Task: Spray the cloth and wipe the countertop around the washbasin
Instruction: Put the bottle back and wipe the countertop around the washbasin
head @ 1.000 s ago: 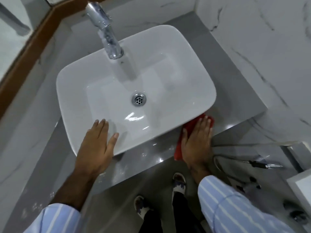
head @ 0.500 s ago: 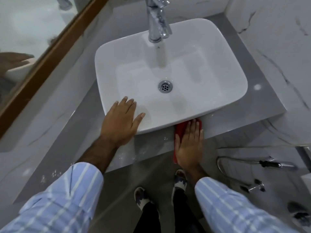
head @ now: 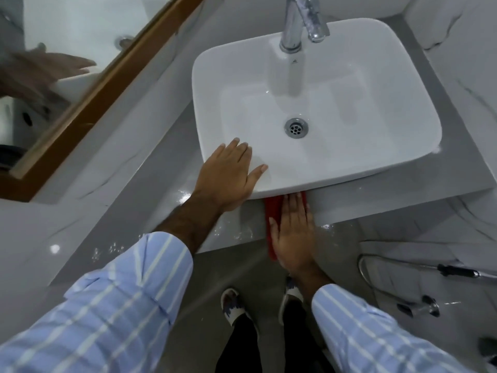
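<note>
A white rectangular washbasin (head: 349,111) stands on a grey countertop (head: 166,184). My left hand (head: 228,179) lies flat, fingers apart, on the basin's front left rim. My right hand (head: 294,232) presses flat on a red cloth (head: 270,211) on the counter's front strip, just below the basin's front edge. The cloth hangs a little over the counter's edge and is mostly hidden under the hand. No spray bottle is in view.
A chrome tap (head: 295,25) rises at the basin's back. A wood-framed mirror (head: 88,84) is on the left wall. Water drops glisten on the counter front (head: 242,234). A hose sprayer (head: 451,271) hangs at lower right. My feet (head: 234,302) stand below.
My right hand has slid the red cloth leftward along the counter's front strip, from near the basin's right corner towards its middle. The left hand stays on the rim. The camera view swung left.
</note>
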`<action>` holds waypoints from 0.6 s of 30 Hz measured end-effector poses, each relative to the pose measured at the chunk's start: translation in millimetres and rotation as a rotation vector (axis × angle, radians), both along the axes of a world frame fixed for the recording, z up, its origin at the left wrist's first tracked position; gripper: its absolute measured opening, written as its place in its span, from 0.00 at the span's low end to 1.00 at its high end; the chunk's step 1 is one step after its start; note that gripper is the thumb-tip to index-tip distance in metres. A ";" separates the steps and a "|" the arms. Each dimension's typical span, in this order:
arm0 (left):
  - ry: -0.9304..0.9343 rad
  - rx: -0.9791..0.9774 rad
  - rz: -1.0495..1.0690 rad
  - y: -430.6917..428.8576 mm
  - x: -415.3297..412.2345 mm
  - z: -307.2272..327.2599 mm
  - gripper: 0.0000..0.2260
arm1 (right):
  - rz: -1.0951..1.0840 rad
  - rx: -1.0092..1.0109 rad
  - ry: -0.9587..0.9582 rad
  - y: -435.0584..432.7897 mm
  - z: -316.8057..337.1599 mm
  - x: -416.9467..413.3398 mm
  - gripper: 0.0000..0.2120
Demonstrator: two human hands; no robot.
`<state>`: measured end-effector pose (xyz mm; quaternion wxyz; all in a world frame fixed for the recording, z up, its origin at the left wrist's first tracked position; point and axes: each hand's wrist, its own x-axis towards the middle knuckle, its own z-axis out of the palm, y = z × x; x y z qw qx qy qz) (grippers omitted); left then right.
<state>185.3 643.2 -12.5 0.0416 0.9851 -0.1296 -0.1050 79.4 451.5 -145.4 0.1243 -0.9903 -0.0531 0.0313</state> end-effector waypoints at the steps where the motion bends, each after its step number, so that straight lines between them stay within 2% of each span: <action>1: -0.003 -0.002 -0.002 -0.4 -0.2 -0.1 0.34 | -0.035 0.019 0.021 19.8 0.1 -3.0 0.34; 3: -0.004 -0.006 -0.006 -1.0 0.1 0.0 0.34 | 0.038 0.110 0.071 61.4 2.5 -8.7 0.34; 5: 0.003 -0.012 -0.012 0.1 0.6 -0.4 0.33 | 0.248 0.166 0.071 91.0 2.2 -16.9 0.34; 7: -0.007 -0.008 -0.032 1.9 1.5 -0.9 0.33 | 0.435 0.107 0.013 92.0 -1.3 -16.3 0.33; 9: -0.031 0.009 -0.064 8.1 1.0 -0.5 0.35 | 0.524 0.047 -0.019 74.4 -1.4 -7.6 0.34; 12: -0.101 0.024 -0.098 22.4 -1.8 -1.6 0.35 | 0.401 -0.016 0.038 54.4 -3.5 -2.5 0.34; 15: -0.152 0.008 -0.126 40.3 -9.1 -2.9 0.34 | 0.229 0.010 0.061 75.5 -3.6 -10.1 0.34; 18: -0.197 -0.034 -0.031 88.2 -40.3 -1.9 0.35 | 0.305 0.022 0.026 104.6 -2.9 -12.6 0.34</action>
